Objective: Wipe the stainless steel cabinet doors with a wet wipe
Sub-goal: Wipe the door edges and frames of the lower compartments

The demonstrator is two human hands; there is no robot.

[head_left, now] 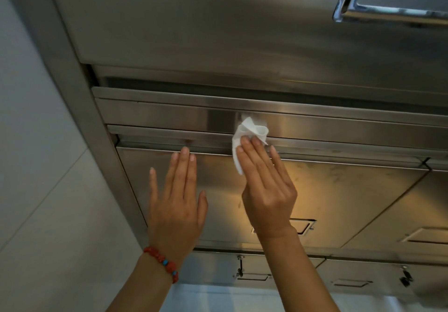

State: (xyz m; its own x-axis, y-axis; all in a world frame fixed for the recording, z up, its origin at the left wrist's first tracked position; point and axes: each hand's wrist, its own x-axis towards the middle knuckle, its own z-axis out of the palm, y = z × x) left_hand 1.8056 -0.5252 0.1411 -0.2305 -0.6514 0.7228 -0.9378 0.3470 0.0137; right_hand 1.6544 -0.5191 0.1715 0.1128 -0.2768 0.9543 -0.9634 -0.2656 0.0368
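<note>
A stainless steel cabinet door [339, 195] fills the middle of the head view, with a recessed handle [304, 228] low on it. My right hand [266, 190] lies flat with straight fingers and presses a crumpled white wet wipe [247, 134] against the steel ledge at the door's top edge. The wipe sticks out above and to the left of my fingertips. My left hand [177, 205], with a red bead bracelet on the wrist, rests flat on the same door further left, its fingertips near the top edge.
A second door [426, 214] adjoins on the right. Lower doors with small latches [240, 266] sit below. Above, a large steel panel carries a chrome bar handle [349, 8]. A grey tiled wall [48, 166] borders the cabinet on the left.
</note>
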